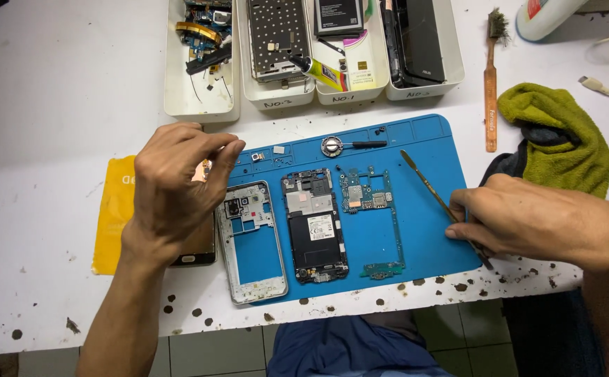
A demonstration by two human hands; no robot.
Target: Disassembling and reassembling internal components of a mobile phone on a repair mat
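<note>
My left hand (177, 188) hovers at the left edge of a blue work mat (423, 181), fingertips pinched on a small part I cannot make out, above a dark phone panel (196, 248) and a yellow card (112, 213). My right hand (538, 220) rests on the mat's right edge and grips a thin metal pry tool (427, 185) pointing up-left. On the mat lie a silver phone mid-frame (252, 241), a dark phone chassis (315, 223) and a green circuit board (374, 216).
Several white trays (203, 105) with phone parts, a glue tube (318, 70) and a battery line the back. A screwdriver (353, 145) lies on the mat's top. A brush (491, 77) and green cloth (559, 136) sit at right. The table's front edge is near.
</note>
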